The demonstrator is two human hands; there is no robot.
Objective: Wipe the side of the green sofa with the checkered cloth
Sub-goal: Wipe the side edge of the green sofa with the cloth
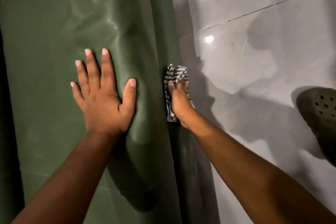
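The green sofa [60,29] fills the left half of the head view, its glossy surface seen from above. My left hand [103,96] lies flat on the sofa's top with fingers spread, holding nothing. My right hand [179,102] presses the black-and-white checkered cloth [175,73] against the sofa's side [174,42], which drops toward the floor. The cloth is bunched under the palm; its upper part sticks out past my fingers and a strip shows below the wrist.
Shiny grey floor tiles [263,51] with a dark grout line cover the right half. A dark green perforated clog [320,114] sits at the right edge. A dark gap runs along the far left edge.
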